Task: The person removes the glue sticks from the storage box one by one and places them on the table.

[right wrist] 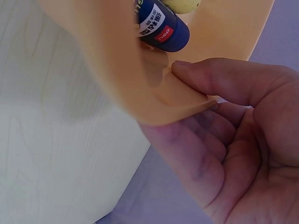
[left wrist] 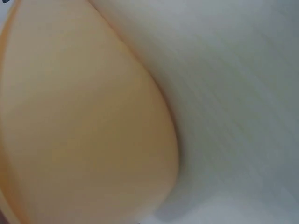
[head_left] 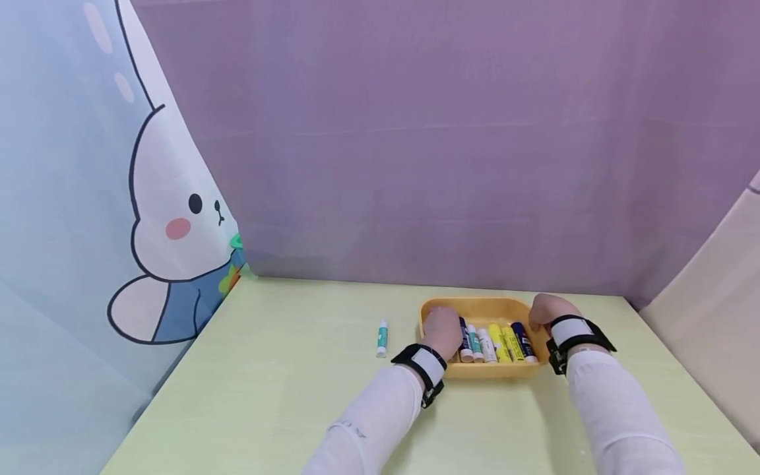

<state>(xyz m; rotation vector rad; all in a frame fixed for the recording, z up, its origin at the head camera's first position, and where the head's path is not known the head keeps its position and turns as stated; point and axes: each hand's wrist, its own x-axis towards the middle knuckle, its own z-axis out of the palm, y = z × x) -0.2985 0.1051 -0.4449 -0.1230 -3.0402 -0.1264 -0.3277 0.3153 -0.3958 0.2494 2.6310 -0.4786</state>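
A shallow orange plastic tray (head_left: 489, 372) holds a row of glue sticks, among them a yellow glue stick (head_left: 499, 343) and a navy glue stick (head_left: 524, 342). My left hand (head_left: 442, 330) is over the tray's left end, its fingertips hidden from the head view. The left wrist view shows the tray's outer wall (left wrist: 88, 126) but not what those fingers touch. On the right end, my right hand (right wrist: 243, 126) grips the rim, thumb inside and fingers against the outside. Close to that thumb lies the navy glue stick's cap (right wrist: 174, 35).
Left of the tray, a teal and white glue stick (head_left: 382, 338) lies alone on the pale table (head_left: 267, 389). Behind the table hangs a purple curtain (head_left: 415, 165). A blue cloth with a cartoon figure (head_left: 184, 218) borders the left side.
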